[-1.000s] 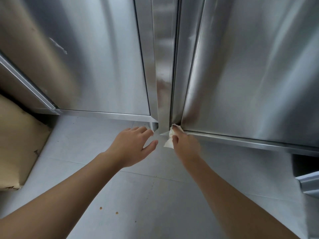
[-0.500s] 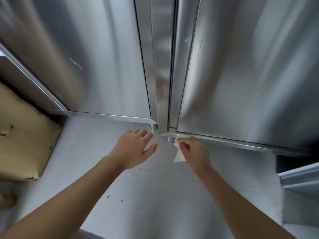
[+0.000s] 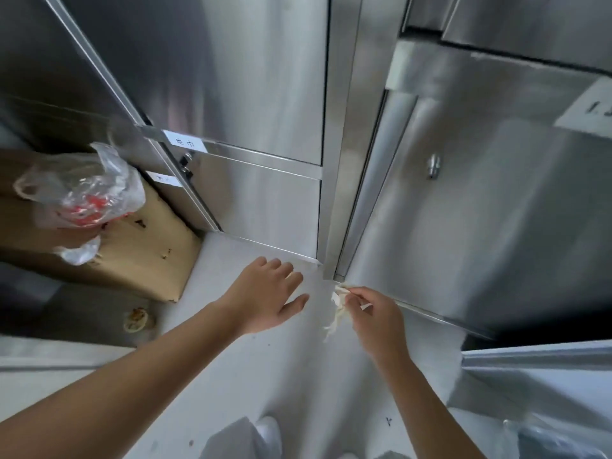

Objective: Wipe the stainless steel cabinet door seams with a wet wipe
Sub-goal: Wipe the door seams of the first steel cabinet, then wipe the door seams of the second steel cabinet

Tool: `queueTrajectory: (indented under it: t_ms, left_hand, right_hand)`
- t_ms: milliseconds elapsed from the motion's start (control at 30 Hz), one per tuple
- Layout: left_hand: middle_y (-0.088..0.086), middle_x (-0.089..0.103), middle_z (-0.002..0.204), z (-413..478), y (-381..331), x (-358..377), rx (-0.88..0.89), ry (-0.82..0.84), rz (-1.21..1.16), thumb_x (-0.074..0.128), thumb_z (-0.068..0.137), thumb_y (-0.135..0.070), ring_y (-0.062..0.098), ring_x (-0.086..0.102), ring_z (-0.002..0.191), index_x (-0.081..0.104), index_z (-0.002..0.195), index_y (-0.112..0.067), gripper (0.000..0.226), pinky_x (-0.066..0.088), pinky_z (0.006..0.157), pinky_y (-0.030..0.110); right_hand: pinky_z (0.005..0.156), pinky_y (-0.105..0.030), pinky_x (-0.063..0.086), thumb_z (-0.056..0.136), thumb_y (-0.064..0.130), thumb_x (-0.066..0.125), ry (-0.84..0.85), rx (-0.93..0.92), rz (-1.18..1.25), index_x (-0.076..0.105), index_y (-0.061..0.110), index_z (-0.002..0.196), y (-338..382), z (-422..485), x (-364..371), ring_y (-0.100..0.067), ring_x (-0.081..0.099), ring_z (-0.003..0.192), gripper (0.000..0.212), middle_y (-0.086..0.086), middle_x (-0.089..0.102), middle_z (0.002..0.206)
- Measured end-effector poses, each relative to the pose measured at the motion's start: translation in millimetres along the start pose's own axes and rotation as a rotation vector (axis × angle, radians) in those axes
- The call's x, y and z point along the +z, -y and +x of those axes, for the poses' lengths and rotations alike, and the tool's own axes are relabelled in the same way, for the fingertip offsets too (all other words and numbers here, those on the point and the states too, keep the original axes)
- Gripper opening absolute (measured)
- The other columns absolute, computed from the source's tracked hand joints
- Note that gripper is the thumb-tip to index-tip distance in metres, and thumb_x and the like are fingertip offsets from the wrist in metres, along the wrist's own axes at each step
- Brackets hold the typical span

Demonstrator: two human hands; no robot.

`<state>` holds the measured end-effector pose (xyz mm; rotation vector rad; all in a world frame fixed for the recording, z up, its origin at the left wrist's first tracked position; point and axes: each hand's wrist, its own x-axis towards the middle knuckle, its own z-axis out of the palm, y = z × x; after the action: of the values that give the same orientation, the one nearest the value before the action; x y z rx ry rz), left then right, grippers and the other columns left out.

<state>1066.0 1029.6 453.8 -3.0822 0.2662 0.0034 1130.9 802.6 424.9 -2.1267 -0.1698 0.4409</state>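
Newly in view: cardboard box (image 3: 139, 256), plastic bag (image 3: 86, 190) on grey floor (image 3: 271, 376).

Left hand (image 3: 268, 294) spread flat, empty; right hand (image 3: 374, 316) pinched closed, both arms outstretched.

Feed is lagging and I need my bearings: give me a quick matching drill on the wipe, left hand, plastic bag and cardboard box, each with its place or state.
1 wipe
2 left hand
3 plastic bag
4 cardboard box

a open, empty, above the floor
b on the floor, left of the cabinets
c pinched in the right hand
d lying on the box

Pairs: 1-c, 2-a, 3-d, 4-b
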Motion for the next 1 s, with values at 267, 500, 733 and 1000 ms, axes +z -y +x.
queueTrajectory:
  t_ms: [267, 500, 733, 1000]
  left_hand:
    - [0.005, 0.062, 0.086, -102.2, -26.0, -175.4, -0.175, 0.043, 0.009, 0.03, 0.1, -0.054, 0.029, 0.056, 0.073, 0.062, 0.095, -0.014, 0.051, 0.045, 0.069, 0.041]
    - [-0.002, 0.066, 0.111, -209.9, -74.0, -272.3, -0.58, 0.062, 0.048, 0.016, 0.099, -0.06, 0.018, 0.061, 0.091, 0.059, 0.122, -0.022, 0.063, 0.043, 0.078, 0.032]
    - [-0.003, 0.066, 0.112, -369.5, -121.7, -349.1, -0.982, -0.08, 0.084, 0.014, 0.094, -0.063, 0.021, 0.062, 0.099, 0.061, 0.118, -0.024, 0.067, 0.047, 0.09, 0.038]
    - [-0.004, 0.066, 0.104, -560.4, -173.7, -435.0, -1.263, -0.204, 0.311, 0.024, 0.097, -0.058, 0.023, 0.064, 0.093, 0.062, 0.11, -0.021, 0.055, 0.051, 0.082, 0.04]
  right_hand:
    - [0.069, -0.027, 0.051, 0.089, 0.021, 0.065, 0.153, -0.107, 0.12, 0.076, 0.043, 0.086, 160.1, -98.5, -61.6, -0.003, 0.065, 0.07, 0.025, 0.024, 0.072, 0.08]
    - [0.075, -0.042, 0.058, 0.086, 0.033, 0.067, 0.35, -0.287, 0.172, 0.076, 0.037, 0.084, 232.5, -158.0, -67.3, -0.015, 0.067, 0.073, 0.01, 0.012, 0.071, 0.072]
    - [0.056, -0.021, 0.042, 0.089, 0.033, 0.068, 0.59, -0.614, 0.066, 0.067, 0.025, 0.069, 317.8, -267.5, -27.1, -0.011, 0.059, 0.065, 0.022, 0.008, 0.064, 0.063]
    - [0.064, -0.027, 0.05, 0.09, 0.044, 0.062, 0.877, -0.962, 0.088, 0.071, 0.031, 0.079, 416.8, -453.8, 24.0, -0.008, 0.064, 0.073, 0.02, 0.01, 0.07, 0.074]
